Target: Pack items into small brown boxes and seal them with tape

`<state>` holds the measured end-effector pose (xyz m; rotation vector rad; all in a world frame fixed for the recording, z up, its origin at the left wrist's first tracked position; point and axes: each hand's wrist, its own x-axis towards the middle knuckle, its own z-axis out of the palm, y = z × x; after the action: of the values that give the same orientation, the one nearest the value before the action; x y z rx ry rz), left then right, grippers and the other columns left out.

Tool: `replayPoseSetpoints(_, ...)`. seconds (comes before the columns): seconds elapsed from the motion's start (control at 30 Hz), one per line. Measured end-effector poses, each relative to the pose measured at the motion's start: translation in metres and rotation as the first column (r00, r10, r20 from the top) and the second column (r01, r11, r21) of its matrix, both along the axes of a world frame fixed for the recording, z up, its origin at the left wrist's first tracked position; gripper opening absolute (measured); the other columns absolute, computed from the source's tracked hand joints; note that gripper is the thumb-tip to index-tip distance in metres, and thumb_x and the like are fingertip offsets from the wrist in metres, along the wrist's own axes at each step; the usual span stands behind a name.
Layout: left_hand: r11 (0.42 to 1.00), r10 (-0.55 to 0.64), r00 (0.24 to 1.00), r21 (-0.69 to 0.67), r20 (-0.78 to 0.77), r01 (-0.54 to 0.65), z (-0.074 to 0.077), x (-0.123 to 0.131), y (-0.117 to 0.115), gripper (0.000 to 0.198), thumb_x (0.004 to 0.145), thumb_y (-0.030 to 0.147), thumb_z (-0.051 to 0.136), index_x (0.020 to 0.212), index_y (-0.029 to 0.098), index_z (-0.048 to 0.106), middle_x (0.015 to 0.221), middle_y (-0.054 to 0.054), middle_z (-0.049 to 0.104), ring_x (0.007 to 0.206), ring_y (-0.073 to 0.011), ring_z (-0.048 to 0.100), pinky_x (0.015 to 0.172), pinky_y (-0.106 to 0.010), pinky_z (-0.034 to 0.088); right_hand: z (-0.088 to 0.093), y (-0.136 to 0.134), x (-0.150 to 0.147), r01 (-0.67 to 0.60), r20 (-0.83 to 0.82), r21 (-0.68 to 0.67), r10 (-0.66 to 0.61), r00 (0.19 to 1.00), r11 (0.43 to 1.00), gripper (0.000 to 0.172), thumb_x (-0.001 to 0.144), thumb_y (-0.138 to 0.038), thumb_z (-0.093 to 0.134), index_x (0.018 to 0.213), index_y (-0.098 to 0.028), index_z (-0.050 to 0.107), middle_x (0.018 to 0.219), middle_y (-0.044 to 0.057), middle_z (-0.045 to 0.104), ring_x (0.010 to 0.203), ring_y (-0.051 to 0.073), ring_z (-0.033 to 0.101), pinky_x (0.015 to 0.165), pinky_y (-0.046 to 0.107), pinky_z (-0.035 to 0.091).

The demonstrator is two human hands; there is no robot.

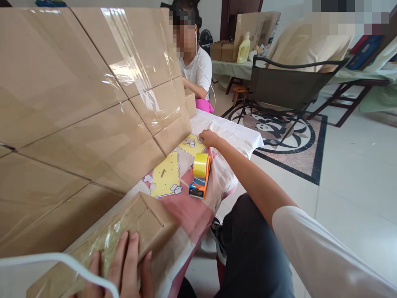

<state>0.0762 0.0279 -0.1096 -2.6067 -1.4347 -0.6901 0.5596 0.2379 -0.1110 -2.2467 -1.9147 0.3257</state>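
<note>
At the lower left, my left hand (120, 269) lies on a taped cardboard box (155, 219), its fingers spread over the clear tape on top. My right hand (208, 137) is stretched out to the far part of the table, by a yellow cracker-like picture (190, 145). Its fingers are curled closed, and what they hold, if anything, is hidden. Nearer to me stands an orange tape dispenser (203, 182) with a roll of yellowish tape (201, 164), apart from both hands. A second yellow picture (166, 176) lies left of it on the pink and white tablecloth (186, 211).
Stacked cardboard boxes (93, 95) wall off the table's left side. Across from me sits a person in a white shirt (201, 70). A white cable (62, 257) crosses the lower left. To the right stand a dark folding chair (285, 89) and another covered table (225, 70).
</note>
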Motion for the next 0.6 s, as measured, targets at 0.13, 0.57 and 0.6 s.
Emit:
replayPoseSetpoints(0.13,0.999,-0.027,0.999,-0.024,-0.021,0.027,-0.001,0.002,0.000,0.085,0.088,0.042,0.064,0.162,0.037,0.024,0.156,-0.008,0.050,0.140,-0.0448,0.047,0.115,-0.074,0.031,-0.004,0.004,-0.003,0.035,-0.040,-0.002,-0.035,0.999,0.999,0.043,0.082,-0.006,0.065,0.124,-0.015,0.067,0.128,0.016,0.066,0.116,0.028,0.060,0.088,0.030,0.047)
replayPoseSetpoints(0.57,0.955,0.157,0.988,0.255,-0.005,-0.151,0.012,0.039,-0.006,0.075,0.096,0.037,0.049,0.163,0.040,0.014,0.153,-0.004,0.053,0.139,-0.0466,0.046,0.100,-0.072,0.035,0.025,-0.035,-0.035,0.235,-0.397,0.191,-0.144,0.906,0.953,0.008,0.090,-0.018,0.066,0.083,-0.014,0.068,0.096,0.010,0.072,0.090,0.019,0.064,0.078,0.030,0.048)
replayPoseSetpoints(0.6,0.954,0.174,0.985,0.251,-0.013,-0.166,0.016,0.043,-0.010,0.075,0.098,0.036,0.047,0.164,0.040,0.012,0.154,-0.005,0.052,0.139,-0.0473,0.045,0.099,-0.073,0.034,0.033,-0.042,-0.037,0.257,-0.458,0.221,-0.133,0.879,0.941,0.009,0.087,-0.016,0.066,0.078,-0.014,0.067,0.092,0.010,0.072,0.088,0.019,0.063,0.076,0.029,0.046)
